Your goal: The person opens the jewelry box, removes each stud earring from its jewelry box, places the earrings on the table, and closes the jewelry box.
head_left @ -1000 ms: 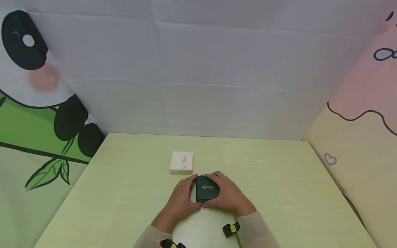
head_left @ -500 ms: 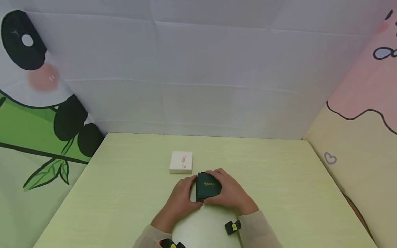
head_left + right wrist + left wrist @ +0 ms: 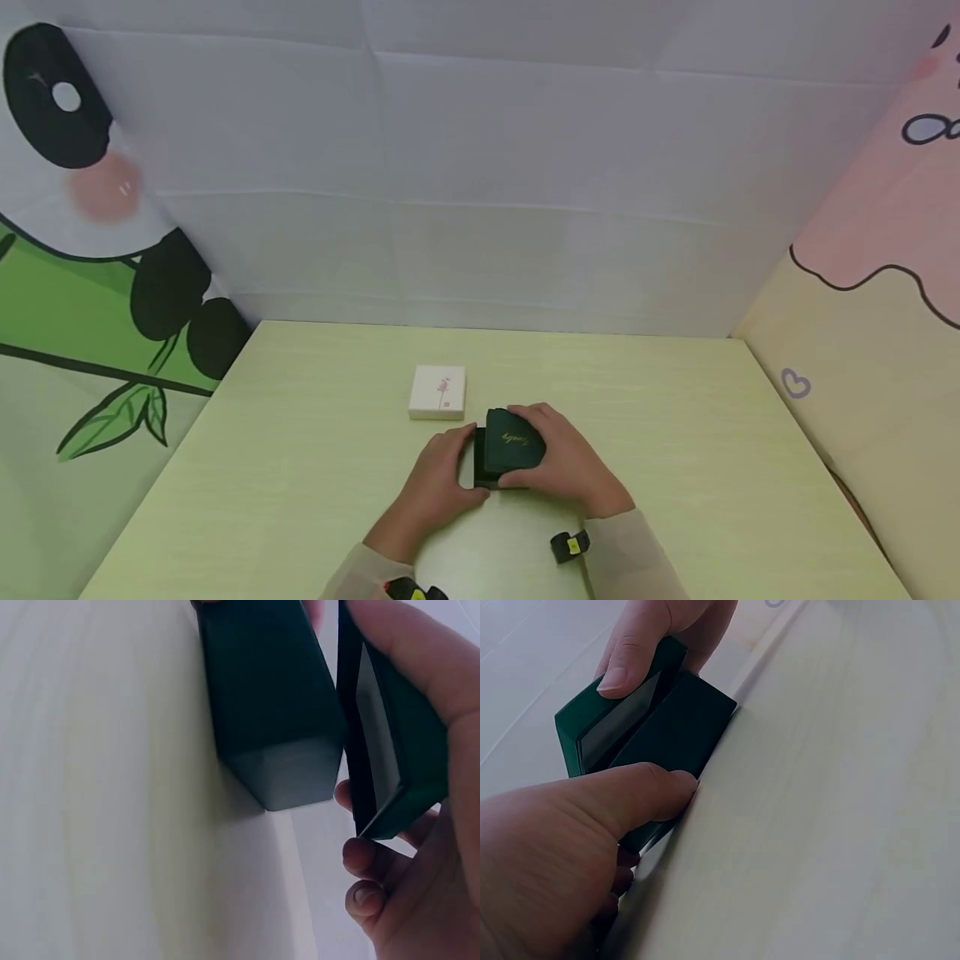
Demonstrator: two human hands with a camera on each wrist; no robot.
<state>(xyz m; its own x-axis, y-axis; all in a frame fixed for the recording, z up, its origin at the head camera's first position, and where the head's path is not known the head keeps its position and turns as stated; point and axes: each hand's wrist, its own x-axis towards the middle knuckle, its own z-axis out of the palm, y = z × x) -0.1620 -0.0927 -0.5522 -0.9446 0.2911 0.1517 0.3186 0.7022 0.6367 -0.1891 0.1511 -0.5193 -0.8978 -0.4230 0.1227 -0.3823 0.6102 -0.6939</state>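
Observation:
A dark green jewelry box is in two parts between the hands. Its lid (image 3: 514, 439), with gold lettering on top, is raised and tilted over the base, and the pale inside of the lid (image 3: 416, 739) shows in the right wrist view. My right hand (image 3: 572, 467) grips the lid between thumb and fingers. On the table sits the box base (image 3: 676, 724), partly covered by the lid in the head view. My left hand (image 3: 444, 479) holds the base at its left end, thumb on the near side and fingers on the far side.
A small white box (image 3: 438, 392) with a red flower print lies on the table (image 3: 315, 433), just beyond the left hand. A white backdrop (image 3: 480, 167) stands behind the table, and printed panels flank both sides.
The lid has come up off the base and shifted right and away with my right hand, baring part of the base. My left hand has stayed in place.

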